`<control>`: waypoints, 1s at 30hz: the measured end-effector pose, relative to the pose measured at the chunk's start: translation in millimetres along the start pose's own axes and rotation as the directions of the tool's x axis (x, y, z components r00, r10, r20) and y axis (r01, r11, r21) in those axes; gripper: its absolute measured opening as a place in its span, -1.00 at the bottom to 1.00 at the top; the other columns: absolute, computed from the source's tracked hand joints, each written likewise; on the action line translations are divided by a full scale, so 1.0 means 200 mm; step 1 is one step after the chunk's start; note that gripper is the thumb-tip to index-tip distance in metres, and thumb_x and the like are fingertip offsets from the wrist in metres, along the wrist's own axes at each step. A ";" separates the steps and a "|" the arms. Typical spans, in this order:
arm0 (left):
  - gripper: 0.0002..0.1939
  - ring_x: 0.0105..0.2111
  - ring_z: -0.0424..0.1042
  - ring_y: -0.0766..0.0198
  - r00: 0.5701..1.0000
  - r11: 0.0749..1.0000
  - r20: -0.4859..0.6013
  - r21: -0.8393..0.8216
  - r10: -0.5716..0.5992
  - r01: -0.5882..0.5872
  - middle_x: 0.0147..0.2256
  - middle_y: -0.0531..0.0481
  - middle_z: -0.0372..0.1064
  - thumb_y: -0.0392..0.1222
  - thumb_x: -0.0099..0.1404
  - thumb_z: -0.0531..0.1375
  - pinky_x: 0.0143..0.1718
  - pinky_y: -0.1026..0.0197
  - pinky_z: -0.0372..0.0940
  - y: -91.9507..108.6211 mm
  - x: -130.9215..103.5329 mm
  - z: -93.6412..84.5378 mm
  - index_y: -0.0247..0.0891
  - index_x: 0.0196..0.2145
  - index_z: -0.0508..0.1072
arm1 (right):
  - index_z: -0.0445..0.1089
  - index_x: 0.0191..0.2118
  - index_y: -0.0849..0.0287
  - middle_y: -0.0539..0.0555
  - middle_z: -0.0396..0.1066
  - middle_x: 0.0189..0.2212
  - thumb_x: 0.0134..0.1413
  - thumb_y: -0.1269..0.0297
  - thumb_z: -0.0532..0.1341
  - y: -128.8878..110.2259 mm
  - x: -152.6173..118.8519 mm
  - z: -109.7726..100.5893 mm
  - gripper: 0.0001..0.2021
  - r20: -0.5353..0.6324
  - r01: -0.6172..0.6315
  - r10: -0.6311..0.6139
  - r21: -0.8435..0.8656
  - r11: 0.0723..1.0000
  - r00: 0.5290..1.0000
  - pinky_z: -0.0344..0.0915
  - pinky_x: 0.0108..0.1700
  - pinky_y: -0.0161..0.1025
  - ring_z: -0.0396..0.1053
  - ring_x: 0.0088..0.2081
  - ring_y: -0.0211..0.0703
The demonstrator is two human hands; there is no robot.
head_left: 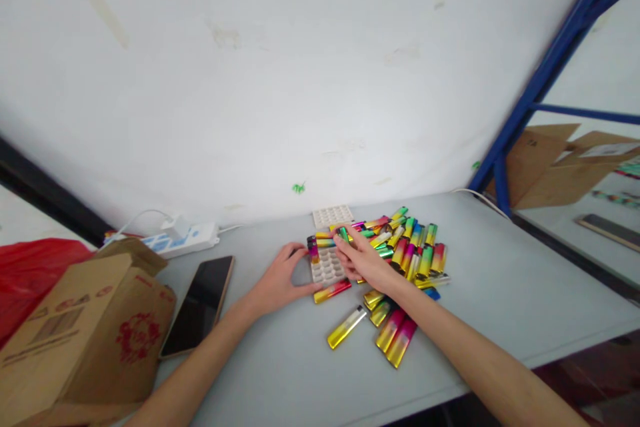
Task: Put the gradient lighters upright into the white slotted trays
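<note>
My right hand (364,259) is closed around a shiny green lighter (344,234), held above a white tray with round holes (327,269). Curved about the tray's left end is my left hand (280,281), its fingertips at the far corner and its thumb at the near one. A purple and gold lighter (313,251) stands upright at the tray's far left corner, by my left fingers. More lighters at the tray's far side are partly hidden by my right hand. One red and gold lighter (333,291) lies along the tray's near edge.
A loose pile of metallic lighters (411,253) spreads to the right. A second holed tray (333,215) rests near the wall. On the left are a phone (199,307), a power strip (187,240) and a cardboard box (90,333). A blue metal frame (530,90) rises at right.
</note>
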State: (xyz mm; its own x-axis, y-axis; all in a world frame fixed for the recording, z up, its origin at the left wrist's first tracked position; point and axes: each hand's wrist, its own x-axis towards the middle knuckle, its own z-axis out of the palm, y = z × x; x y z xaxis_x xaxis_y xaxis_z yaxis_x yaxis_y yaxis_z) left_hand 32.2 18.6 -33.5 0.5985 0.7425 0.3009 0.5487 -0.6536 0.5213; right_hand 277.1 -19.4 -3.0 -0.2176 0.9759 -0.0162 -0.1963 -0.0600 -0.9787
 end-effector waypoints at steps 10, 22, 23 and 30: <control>-0.32 0.21 0.45 -0.13 1.000 1.000 -0.005 -0.001 -0.012 0.012 0.19 -0.19 0.40 0.23 0.25 0.49 0.33 -0.19 0.40 -0.01 0.00 0.01 -0.15 0.18 0.49 | 0.17 -0.46 0.06 -0.10 0.06 -0.57 0.40 -0.28 0.17 -0.01 -0.02 -0.03 -0.44 0.005 0.292 -0.329 -0.475 0.830 0.944 0.00 -0.44 -0.26 0.07 -0.47 -0.24; -0.33 0.22 0.45 -0.13 1.000 1.000 -0.002 -0.018 -0.001 0.001 0.20 -0.19 0.41 0.26 0.27 0.47 0.33 -0.20 0.41 0.00 0.00 0.00 -0.13 0.18 0.50 | 0.09 -0.57 0.06 -0.07 0.14 -0.61 0.27 0.09 0.13 -0.02 -0.03 -0.03 -0.60 -0.038 0.238 -0.361 -0.689 0.685 0.932 -0.03 -0.41 -0.23 0.08 -0.49 -0.23; -0.33 0.22 0.45 -0.13 1.000 1.000 -0.002 -0.014 -0.003 0.003 0.20 -0.19 0.41 0.26 0.27 0.47 0.33 -0.20 0.40 0.00 0.00 0.00 -0.14 0.18 0.50 | 0.09 -0.56 0.06 -0.07 0.15 -0.62 0.27 0.10 0.13 -0.02 -0.03 -0.03 -0.61 -0.043 0.235 -0.365 -0.694 0.681 0.930 -0.03 -0.41 -0.23 0.08 -0.50 -0.23; -0.32 0.21 0.46 -0.13 1.000 1.000 -0.012 -0.006 0.005 -0.005 0.19 -0.19 0.42 0.25 0.26 0.48 0.32 -0.21 0.42 0.01 0.00 0.00 -0.13 0.19 0.51 | 0.27 -0.47 0.09 -0.04 0.31 -0.55 0.41 0.00 0.15 -0.02 -0.02 -0.02 -0.59 -0.041 0.257 -0.424 -0.741 0.620 0.905 0.09 -0.35 -0.25 0.21 -0.46 -0.20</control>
State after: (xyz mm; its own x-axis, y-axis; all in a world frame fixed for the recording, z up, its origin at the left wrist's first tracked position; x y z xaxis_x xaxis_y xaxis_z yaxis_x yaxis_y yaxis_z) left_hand 32.3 17.5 -32.3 0.5945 0.7408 0.3128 0.5421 -0.6565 0.5244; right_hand 282.1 -22.3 0.0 -0.0741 0.9171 0.3917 0.5309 0.3688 -0.7630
